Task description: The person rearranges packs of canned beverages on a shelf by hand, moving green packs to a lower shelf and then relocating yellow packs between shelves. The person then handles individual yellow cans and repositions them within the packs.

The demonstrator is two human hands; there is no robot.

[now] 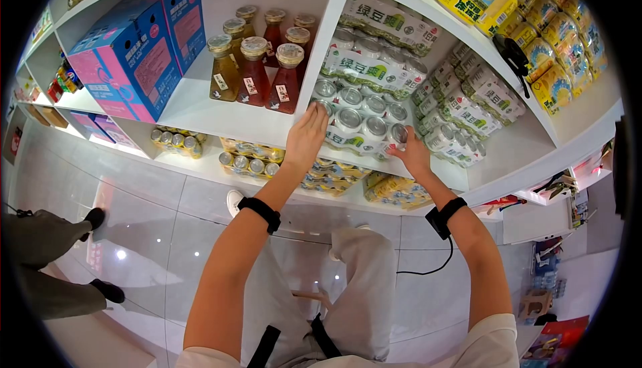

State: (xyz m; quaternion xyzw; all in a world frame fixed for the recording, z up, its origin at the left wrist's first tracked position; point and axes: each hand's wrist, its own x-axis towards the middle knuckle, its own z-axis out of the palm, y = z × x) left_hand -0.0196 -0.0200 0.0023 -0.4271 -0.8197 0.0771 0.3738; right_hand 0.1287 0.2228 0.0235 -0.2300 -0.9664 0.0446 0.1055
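Observation:
A pack of silver-topped cans point(361, 119) in white and green wrap lies on the white shelf point(227, 119). My left hand point(308, 134) rests flat against the pack's left side, fingers stretched out and close together. At its right end, my right hand point(412, 155) touches the pack with the thumb at the front corner and the fingers along the side. More packs of the same kind point(374, 67) are stacked behind, and others point(461, 110) stand to the right.
Red and amber bottles point(254, 73) stand left of the divider, beside blue and pink boxes point(137, 53). Yellow can packs point(542, 40) fill the upper right, with a black object point(511, 53) near them. Another person's legs point(50, 254) are at the left.

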